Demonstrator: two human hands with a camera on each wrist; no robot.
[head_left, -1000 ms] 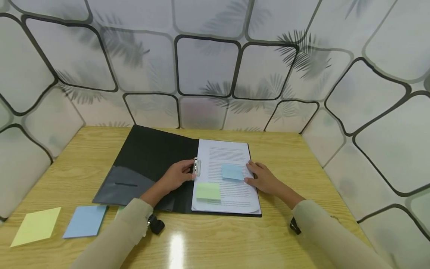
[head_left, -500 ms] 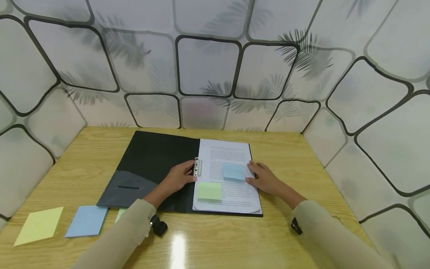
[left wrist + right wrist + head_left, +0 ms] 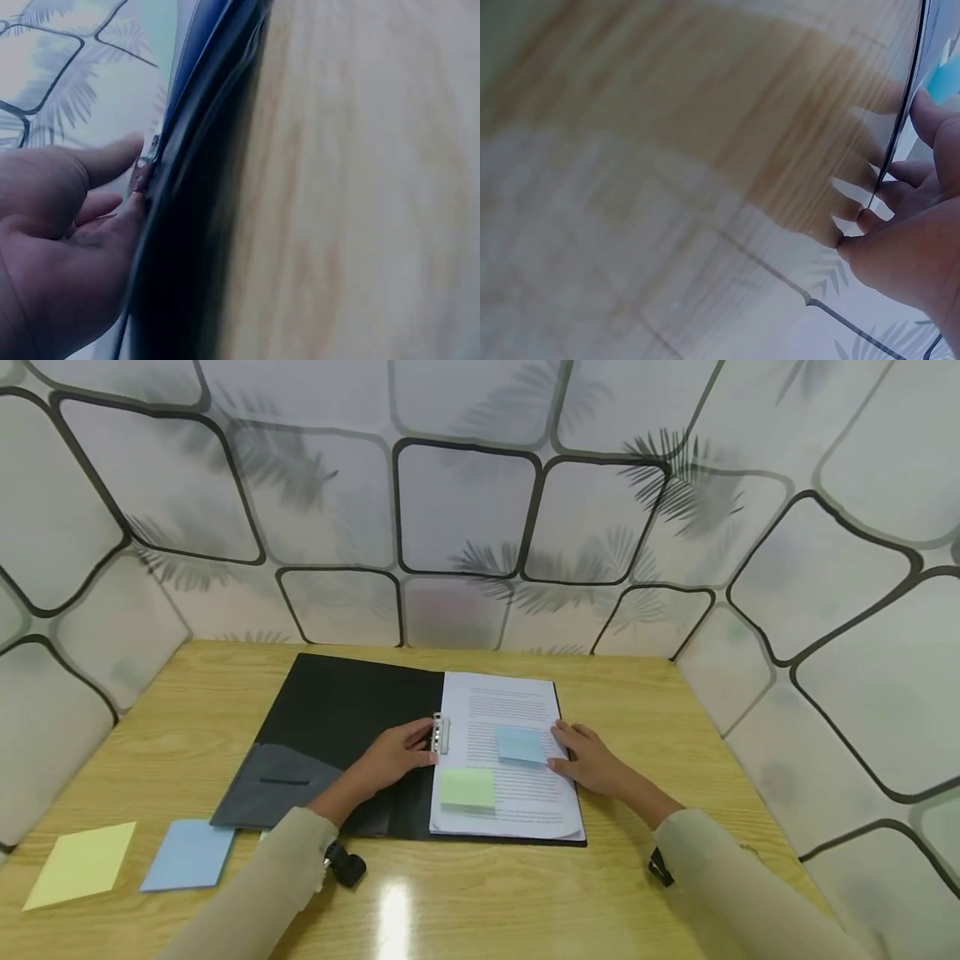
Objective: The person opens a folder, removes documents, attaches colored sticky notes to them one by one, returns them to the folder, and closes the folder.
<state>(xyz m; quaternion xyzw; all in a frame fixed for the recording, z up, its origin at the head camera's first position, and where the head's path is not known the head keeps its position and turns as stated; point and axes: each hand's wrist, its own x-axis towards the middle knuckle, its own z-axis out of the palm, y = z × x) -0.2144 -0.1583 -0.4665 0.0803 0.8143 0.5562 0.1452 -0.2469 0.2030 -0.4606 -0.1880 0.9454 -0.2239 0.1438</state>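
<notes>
A black folder (image 3: 352,693) lies open on the table, with a stack of printed paper (image 3: 510,697) on its right side. At the paper's left edge, my left hand (image 3: 386,758) has its thumb and fingers at the two ends of the metal clip (image 3: 440,735); the left wrist view shows this clip (image 3: 142,169) between them. My right hand (image 3: 592,762) rests at the right edge of the paper and folder, fingers spread and relaxed. A blue sticky note (image 3: 520,744) sits near the right fingertips. Lower on the page is a green sticky note (image 3: 467,789).
On the wooden table (image 3: 480,902), a yellow sticky pad (image 3: 81,864) and a blue sticky pad (image 3: 187,854) lie at the front left. A sliver of green shows between the folder's cover and my left sleeve. Patterned walls (image 3: 465,510) enclose the table's back and sides.
The folder's left cover has come down flatter; its far corner sits lower than one second ago. Both hands keep nearly the same places on the clip and the paper's edge.
</notes>
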